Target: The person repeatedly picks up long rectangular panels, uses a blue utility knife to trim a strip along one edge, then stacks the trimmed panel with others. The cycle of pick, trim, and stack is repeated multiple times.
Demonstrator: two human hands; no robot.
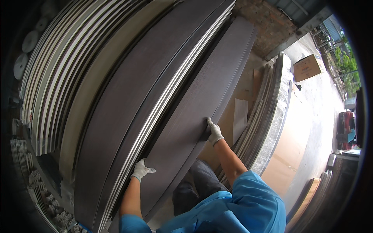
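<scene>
A long dark brown panel [194,101] with a groove along its right side stands tilted in front of me, between my two gloved hands. My left hand [142,169], in a white glove, is hooked over the panel's left edge with its thumb on the brown face. Higher up, my right hand [214,131] grips the right edge; its thumb lies on the face and its other fingers are hidden behind. Just left of the held panel leans a stack of similar brown panels [128,97] with pale edges.
Farther left stand many pale-edged boards [58,85] in a row. To my right lean plastic-wrapped panels [274,108] and a tan sheet [289,139]. A cardboard box [307,68] sits on the floor at the far right. White bundled pieces [46,198] lie at the lower left.
</scene>
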